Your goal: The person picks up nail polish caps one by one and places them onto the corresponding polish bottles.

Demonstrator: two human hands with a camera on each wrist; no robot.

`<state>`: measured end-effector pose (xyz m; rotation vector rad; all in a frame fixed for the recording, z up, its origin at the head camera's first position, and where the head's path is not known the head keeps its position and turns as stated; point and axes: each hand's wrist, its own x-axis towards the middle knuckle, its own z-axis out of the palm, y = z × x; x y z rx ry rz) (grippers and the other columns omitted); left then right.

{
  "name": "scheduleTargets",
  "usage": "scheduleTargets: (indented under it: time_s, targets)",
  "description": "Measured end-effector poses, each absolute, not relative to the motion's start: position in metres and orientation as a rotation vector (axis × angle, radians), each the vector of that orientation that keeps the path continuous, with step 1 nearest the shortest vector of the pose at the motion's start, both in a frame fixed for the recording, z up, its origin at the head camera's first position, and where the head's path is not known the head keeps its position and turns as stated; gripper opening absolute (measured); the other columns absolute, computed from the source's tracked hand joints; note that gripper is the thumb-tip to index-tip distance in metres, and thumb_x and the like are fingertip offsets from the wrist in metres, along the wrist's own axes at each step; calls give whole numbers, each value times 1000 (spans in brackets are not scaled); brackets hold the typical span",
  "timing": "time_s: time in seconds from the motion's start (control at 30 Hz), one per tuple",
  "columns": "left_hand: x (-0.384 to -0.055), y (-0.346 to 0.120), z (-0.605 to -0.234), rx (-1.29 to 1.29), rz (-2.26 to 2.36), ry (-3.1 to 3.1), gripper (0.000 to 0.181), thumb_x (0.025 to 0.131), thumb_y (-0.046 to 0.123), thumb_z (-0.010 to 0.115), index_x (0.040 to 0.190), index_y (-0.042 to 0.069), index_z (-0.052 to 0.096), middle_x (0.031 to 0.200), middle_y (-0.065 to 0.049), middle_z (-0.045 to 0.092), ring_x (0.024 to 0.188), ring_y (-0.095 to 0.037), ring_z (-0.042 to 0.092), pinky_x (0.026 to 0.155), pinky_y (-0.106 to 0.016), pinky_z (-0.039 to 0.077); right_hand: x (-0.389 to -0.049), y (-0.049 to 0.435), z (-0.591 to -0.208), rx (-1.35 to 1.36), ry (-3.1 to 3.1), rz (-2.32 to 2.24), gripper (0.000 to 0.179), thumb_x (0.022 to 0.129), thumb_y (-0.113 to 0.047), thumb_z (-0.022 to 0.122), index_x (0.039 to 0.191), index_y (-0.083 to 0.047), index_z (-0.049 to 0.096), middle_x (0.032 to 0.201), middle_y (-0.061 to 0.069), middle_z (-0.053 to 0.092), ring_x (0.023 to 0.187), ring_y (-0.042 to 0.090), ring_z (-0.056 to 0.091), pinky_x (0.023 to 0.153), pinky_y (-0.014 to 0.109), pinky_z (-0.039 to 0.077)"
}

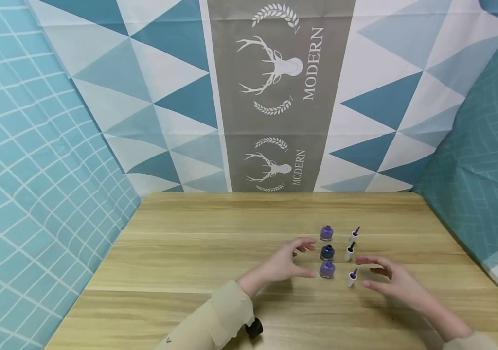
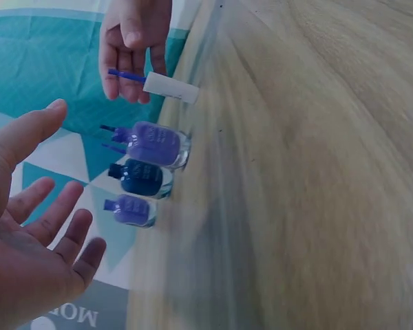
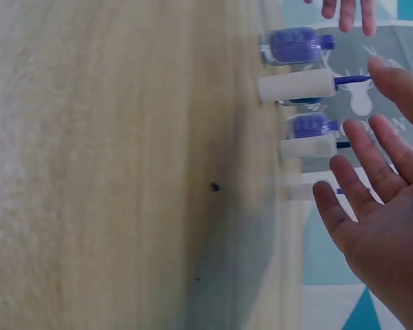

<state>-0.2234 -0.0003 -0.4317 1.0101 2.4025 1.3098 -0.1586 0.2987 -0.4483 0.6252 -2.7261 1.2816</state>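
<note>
Three uncapped nail polish bottles stand in a row on the wooden table: a purple one [image 1: 326,233] at the back, a dark blue one [image 1: 327,252] in the middle and another purple one [image 1: 327,269] in front. To their right stand three white caps, brush upward: a rear cap [image 1: 353,237], a middle cap [image 1: 348,253] and a front cap [image 1: 351,278]. My left hand [image 1: 285,262], fingers spread, is just left of the bottles and holds nothing. Right of the caps, my right hand [image 1: 391,279] is likewise spread and holds nothing.
A small black object [image 1: 254,328] shows beside the left sleeve. Patterned cloth [image 1: 271,97] hangs behind the wooden table [image 1: 179,253], with a blue gridded cloth [image 1: 34,160] on the left and a teal one [image 1: 485,146] on the right.
</note>
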Motion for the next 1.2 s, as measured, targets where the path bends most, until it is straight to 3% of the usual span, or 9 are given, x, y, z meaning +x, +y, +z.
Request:
scheduleTargets:
  time_s: [0.2, 0.4, 0.6, 0.83, 1.2]
  targets:
    - [-228, 12, -443, 978, 1333, 2335, 64, 78, 21, 78, 134, 12, 50, 124, -5, 59, 111, -22, 53, 92, -30, 45, -166, 300, -458, 720, -2757, 1394, 47, 83, -14, 71, 124, 0, 53, 119, 16, 60, 106, -4, 53, 86, 21, 48]
    - [-230, 23, -452, 871, 1399, 2254, 60, 76, 15, 79, 130, 13, 54, 119, -3, 62, 106, -16, 55, 91, -26, 44, -174, 301, -462, 795, -2836, 1452, 45, 85, -17, 69, 123, 1, 53, 119, 19, 59, 106, -4, 53, 87, 21, 48]
    - [-231, 34, -457, 719, 1483, 2187, 56, 72, 3, 80, 123, 8, 58, 110, -6, 64, 94, -14, 56, 78, -18, 43, -179, 299, -464, 801, -2878, 1396, 41, 85, -21, 69, 120, -3, 57, 119, 16, 61, 107, -3, 53, 90, 18, 44]
    - [-227, 46, -461, 673, 1456, 2260, 49, 69, 1, 81, 113, 8, 62, 96, 3, 64, 85, -6, 55, 76, -16, 44, -187, 303, -465, 814, -2941, 1432, 34, 87, -24, 68, 116, -8, 60, 121, 14, 60, 107, -6, 50, 88, 16, 43]
    - [-227, 54, -466, 615, 1408, 2381, 31, 69, 6, 82, 96, 10, 68, 82, 9, 60, 73, -2, 50, 66, -16, 42, -192, 300, -470, 954, -2900, 1452, 28, 87, -21, 68, 112, -10, 62, 110, 7, 63, 98, 0, 54, 80, 20, 46]
